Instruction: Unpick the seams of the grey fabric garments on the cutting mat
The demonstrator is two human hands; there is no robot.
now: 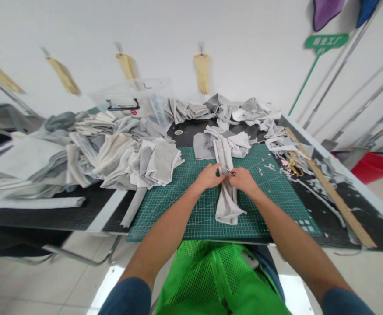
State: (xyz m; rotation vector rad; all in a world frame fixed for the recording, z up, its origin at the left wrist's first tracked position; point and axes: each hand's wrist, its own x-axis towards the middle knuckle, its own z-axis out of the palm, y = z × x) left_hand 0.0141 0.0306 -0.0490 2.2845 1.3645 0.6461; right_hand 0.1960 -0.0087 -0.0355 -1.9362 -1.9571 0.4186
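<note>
A long strip of light grey fabric (pixel 227 205) lies lengthwise on the green cutting mat (pixel 184 210), its near end folded and spread. My left hand (pixel 210 176) grips the left edge of this strip, thumb and fingers closing on the cloth. In my right hand (pixel 241 178), closed at the strip's right edge, is a small metal cutting tool (pixel 230 171) that looks like scissors; its blades point left over the fabric, and my fingers cover its handles. Beyond both hands, the far end of the strip rests against more crumpled grey cloth (pixel 206 145).
Piles of folded grey cloth (pixel 161 162) fill the left side. Behind them stands a clear plastic box (pixel 128 98). To the right are gold-handled scissors (pixel 294 168), fabric scraps (pixel 325 188) and a long wooden ruler (pixel 339 201). A red bucket (pixel 375 168) stands past the table's right edge.
</note>
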